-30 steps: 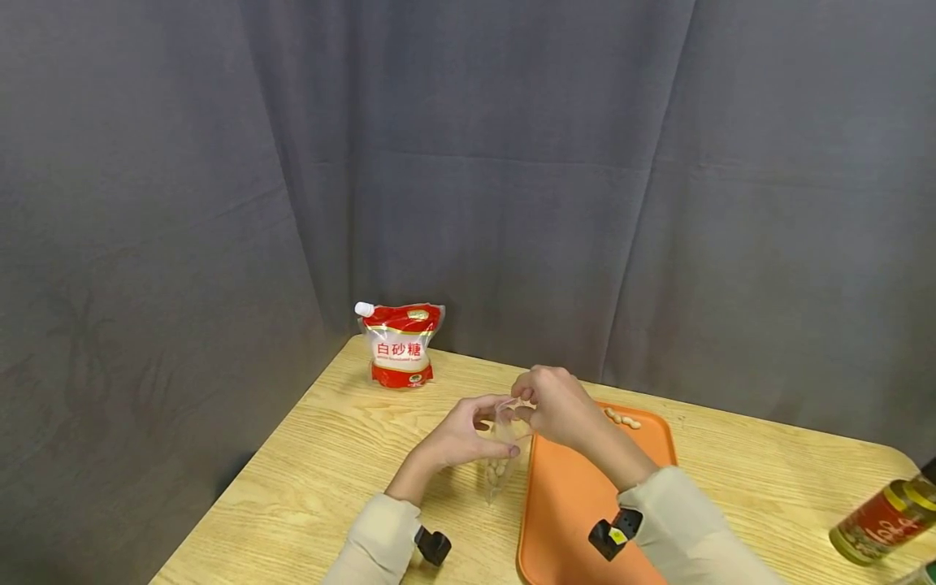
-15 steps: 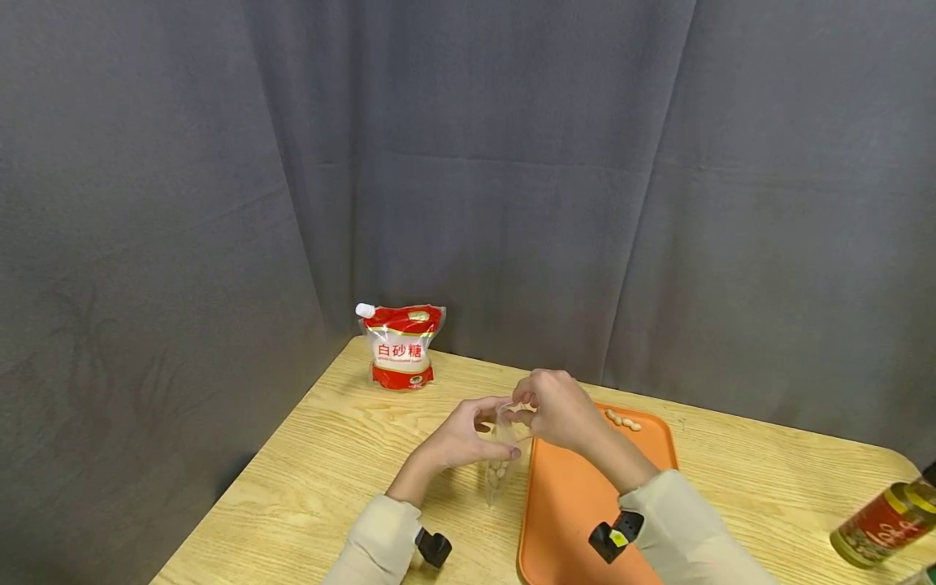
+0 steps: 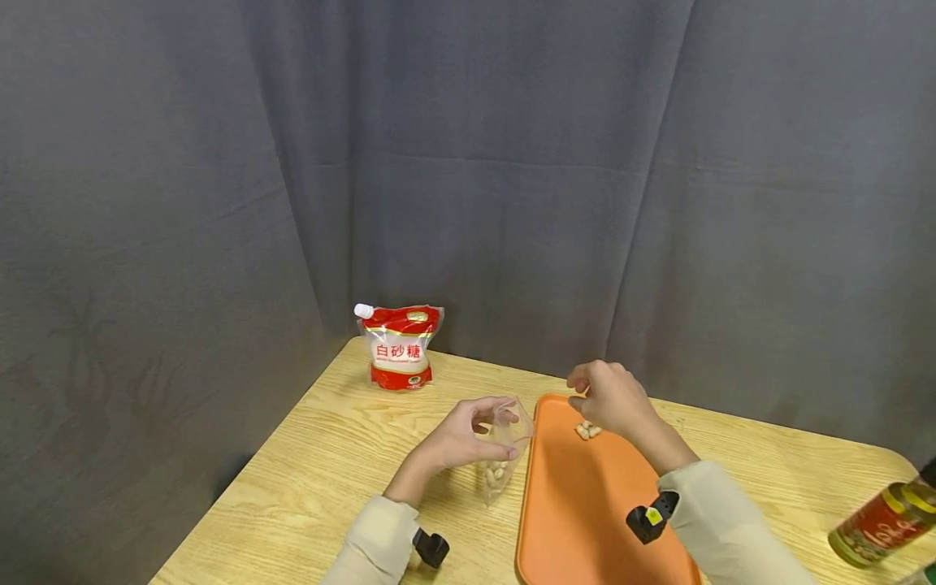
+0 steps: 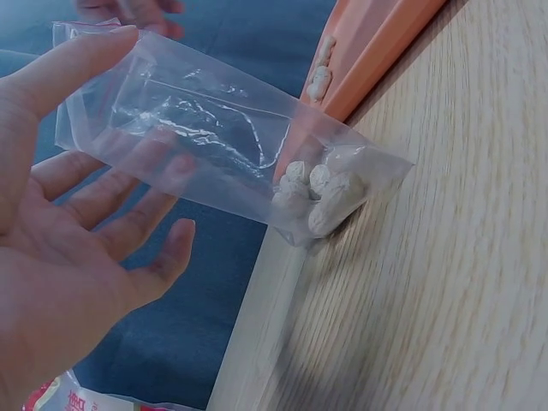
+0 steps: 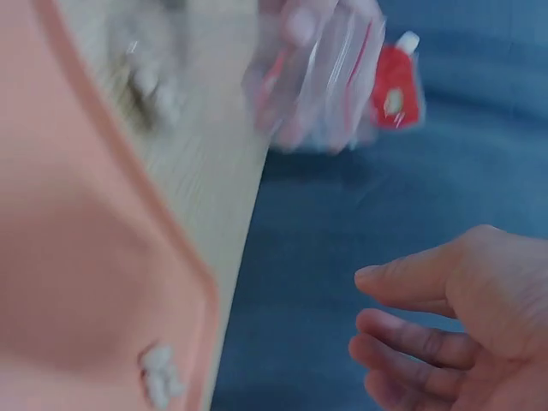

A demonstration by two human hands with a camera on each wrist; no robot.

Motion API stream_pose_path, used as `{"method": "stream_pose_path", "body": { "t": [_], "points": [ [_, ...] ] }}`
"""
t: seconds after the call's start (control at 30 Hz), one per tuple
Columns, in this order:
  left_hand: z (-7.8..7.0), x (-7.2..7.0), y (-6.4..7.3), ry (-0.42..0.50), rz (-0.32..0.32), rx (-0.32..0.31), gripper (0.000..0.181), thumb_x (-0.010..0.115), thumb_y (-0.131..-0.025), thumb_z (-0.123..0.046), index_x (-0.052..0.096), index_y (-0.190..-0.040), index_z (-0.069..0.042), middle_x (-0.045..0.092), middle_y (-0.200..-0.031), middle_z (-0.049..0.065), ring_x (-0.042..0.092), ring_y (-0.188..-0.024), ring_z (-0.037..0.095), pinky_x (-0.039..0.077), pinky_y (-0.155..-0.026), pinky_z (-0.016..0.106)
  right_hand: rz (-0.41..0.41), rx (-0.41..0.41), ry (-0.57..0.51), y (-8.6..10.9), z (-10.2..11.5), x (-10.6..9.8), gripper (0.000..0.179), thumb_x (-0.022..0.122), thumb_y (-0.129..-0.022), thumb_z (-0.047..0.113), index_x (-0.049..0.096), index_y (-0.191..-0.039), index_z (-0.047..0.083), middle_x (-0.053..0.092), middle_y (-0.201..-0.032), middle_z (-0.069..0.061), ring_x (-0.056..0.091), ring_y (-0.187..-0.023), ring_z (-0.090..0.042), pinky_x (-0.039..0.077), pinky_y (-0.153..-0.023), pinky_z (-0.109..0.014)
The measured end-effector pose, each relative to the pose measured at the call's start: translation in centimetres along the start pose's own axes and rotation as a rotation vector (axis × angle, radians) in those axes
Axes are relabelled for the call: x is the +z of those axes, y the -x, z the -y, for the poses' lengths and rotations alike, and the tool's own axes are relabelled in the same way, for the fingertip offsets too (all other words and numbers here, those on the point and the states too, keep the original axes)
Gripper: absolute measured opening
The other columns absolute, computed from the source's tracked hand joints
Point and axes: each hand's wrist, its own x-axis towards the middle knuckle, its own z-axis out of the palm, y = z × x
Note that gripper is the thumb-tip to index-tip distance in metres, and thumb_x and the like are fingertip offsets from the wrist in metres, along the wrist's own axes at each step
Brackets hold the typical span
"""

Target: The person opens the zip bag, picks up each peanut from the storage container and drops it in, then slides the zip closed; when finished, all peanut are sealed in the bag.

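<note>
My left hand (image 3: 468, 435) holds a clear zip bag (image 4: 214, 128) near its mouth, thumb on one side and fingers on the other. Several unshelled peanuts (image 4: 338, 201) lie in the bag's lower end, which hangs beside the tray's left edge. Over the far end of the orange tray (image 3: 578, 504) hovers my right hand (image 3: 614, 398), with fingers loosely bent and nothing between thumb and fingertips in the right wrist view. Just below it, a few peanuts (image 3: 587, 431) lie on the tray, partly hidden by the hand in the head view.
A red and white sugar pouch (image 3: 400, 349) with a white cap stands at the table's back left corner. At the far right is a jar (image 3: 881, 524) with a red label. Grey curtains (image 3: 483, 203) hang behind the wooden table (image 3: 314, 463).
My right hand has left the bag's mouth and moved right, over the tray's far end. The left hand and the bag stay in nearly the same place.
</note>
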Motion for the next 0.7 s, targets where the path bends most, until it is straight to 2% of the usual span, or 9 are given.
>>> {"method": "stream_pose_path", "body": {
  "t": [0.27,0.47,0.7],
  "points": [
    [-0.1,0.1,-0.1,0.006,-0.006,-0.002,0.07,0.082,-0.08,-0.008,0.052,-0.143,-0.007,0.067,-0.124,0.009,0.058,-0.117,0.027,0.044,-0.098,0.049,0.035,0.126,0.018,0.2,-4.6,0.1,0.017,0.074,-0.081,0.004,0.073,-0.098,0.001,0.068,-0.087,-0.008,0.062,-0.075,-0.024,0.051,-0.061,-0.041],
    [-0.1,-0.2,-0.1,-0.015,-0.018,-0.015,0.068,0.082,-0.08,-0.009,0.053,-0.142,-0.008,0.068,-0.123,0.006,0.058,-0.117,0.022,0.044,-0.099,0.047,0.059,0.207,0.056,0.3,-7.7,0.9,0.022,0.072,-0.082,0.004,0.071,-0.102,-0.004,0.068,-0.089,-0.014,0.064,-0.079,-0.031,0.052,-0.065,-0.046],
    [0.1,-0.3,-0.1,0.009,0.009,-0.018,0.069,0.08,-0.08,-0.006,0.05,-0.142,0.001,0.064,-0.125,0.02,0.058,-0.117,0.028,0.042,-0.1,0.051,0.098,0.249,0.08,0.6,-10.1,2.0,0.026,0.072,-0.08,0.004,0.069,-0.103,-0.006,0.068,-0.093,-0.018,0.065,-0.082,-0.035,0.053,-0.068,-0.051]
  ]
}}
